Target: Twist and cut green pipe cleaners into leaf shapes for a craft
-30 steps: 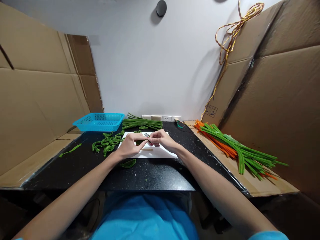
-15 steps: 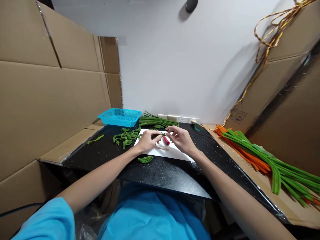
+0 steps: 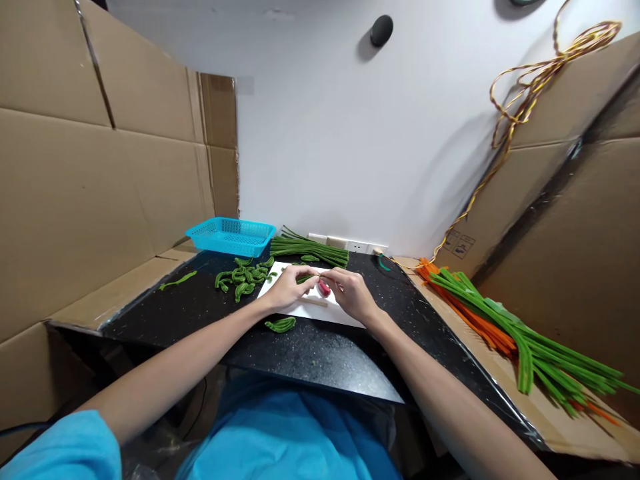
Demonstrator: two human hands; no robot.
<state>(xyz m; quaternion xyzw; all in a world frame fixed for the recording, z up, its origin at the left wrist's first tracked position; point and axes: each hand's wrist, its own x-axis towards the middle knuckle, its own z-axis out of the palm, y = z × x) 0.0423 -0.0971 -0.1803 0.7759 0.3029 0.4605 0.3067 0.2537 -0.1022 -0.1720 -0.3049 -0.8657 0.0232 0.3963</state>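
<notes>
My left hand (image 3: 287,288) and my right hand (image 3: 350,292) meet over a white sheet (image 3: 335,313) on the black table (image 3: 320,350). Both pinch a folded green fuzzy stem (image 3: 306,278) between their fingertips. A red-handled tool (image 3: 324,288) lies on the sheet just under my right hand's fingers. A folded green piece (image 3: 280,325) rests on the table in front of my left wrist. Left of the sheet lies a heap of folded green pieces (image 3: 244,275).
A blue basket (image 3: 231,235) stands at the back left beside a bundle of straight green stems (image 3: 311,246). Green and orange stems (image 3: 505,323) lie on cardboard at the right. Cardboard walls rise on both sides. One green piece (image 3: 177,280) lies on the left cardboard ledge.
The view swung left and tilted. My right hand spread open near the red tool half a second ago and has now closed back onto the green stem beside my left hand.
</notes>
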